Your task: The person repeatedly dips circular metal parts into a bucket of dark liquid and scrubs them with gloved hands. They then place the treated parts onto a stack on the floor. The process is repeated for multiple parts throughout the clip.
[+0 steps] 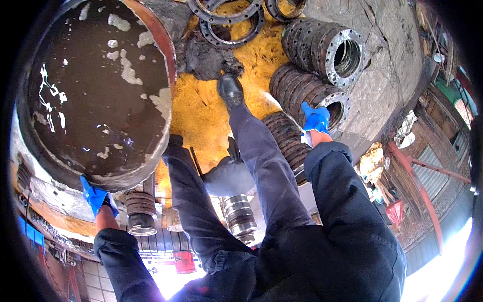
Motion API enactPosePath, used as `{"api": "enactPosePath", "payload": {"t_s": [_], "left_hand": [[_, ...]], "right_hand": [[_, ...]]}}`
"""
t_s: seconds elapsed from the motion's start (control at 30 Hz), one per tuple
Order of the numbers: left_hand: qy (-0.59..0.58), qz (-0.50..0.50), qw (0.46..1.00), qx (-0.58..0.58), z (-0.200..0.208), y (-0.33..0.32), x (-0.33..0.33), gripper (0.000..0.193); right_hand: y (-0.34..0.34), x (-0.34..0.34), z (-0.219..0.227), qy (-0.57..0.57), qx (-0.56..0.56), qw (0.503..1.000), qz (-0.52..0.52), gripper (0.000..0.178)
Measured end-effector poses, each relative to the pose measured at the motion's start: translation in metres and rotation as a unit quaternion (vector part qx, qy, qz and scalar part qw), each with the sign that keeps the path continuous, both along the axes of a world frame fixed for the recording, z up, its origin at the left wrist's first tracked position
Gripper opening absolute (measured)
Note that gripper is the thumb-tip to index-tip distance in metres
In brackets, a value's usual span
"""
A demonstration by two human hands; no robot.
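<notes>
My left hand [94, 196], in a blue glove, is beside the near rim of a large round drum [128, 182] of dark liquid with pale foam patches. Its fingers stretch toward the rim; I cannot tell whether they touch it. On the other side, my blue-gloved right hand [316, 120] is over a row of rusty ring flanges [294, 88] lying on its side. The thumb sticks out, apart from the other fingers, and nothing shows in its grasp. Behind that row lies another row of bolt-holed flanges [344, 55].
Several loose flange rings [232, 38] lie at the far middle, by a dark, wet-looking heap [201, 58]. My shoe [230, 88] stands on the yellow, stained floor [196, 105]. Nearer are further rusty rings [284, 133], shiny metal rings [237, 214] and a small ring stack [141, 209].
</notes>
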State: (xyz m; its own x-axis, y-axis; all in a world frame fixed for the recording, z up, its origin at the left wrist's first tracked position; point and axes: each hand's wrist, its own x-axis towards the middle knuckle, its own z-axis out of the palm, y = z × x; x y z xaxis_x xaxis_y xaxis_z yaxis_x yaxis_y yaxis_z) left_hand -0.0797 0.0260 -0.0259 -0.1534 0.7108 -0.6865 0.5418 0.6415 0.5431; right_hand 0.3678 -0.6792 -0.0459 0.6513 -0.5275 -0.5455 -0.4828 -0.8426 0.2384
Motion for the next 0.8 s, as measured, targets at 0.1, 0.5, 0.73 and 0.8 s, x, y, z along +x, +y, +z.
{"api": "enactPosePath", "payload": {"t_s": [0.1, 0.5, 0.73, 0.8], "left_hand": [[-0.013, 0.056, 0.998, -0.029, -0.001, -0.007, 0.024, 0.067], [0.115, -0.194, 0.974, -0.008, 0.035, -0.015, 0.049, 0.061], [-0.145, 0.150, 0.975, 0.083, 0.016, -0.034, 0.054, 0.052], [-0.126, 0.157, 0.976, 0.086, 0.015, -0.037, 0.062, 0.051]], "right_hand": [[-0.018, 0.002, 0.007, -0.034, 0.004, 0.998, 0.060, 0.075], [0.060, -0.007, 0.046, -0.062, 0.246, 0.958, -0.131, 0.035], [0.079, 0.028, 0.191, 0.102, 0.370, 0.912, -0.145, 0.032], [0.093, 0.024, 0.235, 0.147, 0.401, 0.892, -0.146, 0.032]]}}
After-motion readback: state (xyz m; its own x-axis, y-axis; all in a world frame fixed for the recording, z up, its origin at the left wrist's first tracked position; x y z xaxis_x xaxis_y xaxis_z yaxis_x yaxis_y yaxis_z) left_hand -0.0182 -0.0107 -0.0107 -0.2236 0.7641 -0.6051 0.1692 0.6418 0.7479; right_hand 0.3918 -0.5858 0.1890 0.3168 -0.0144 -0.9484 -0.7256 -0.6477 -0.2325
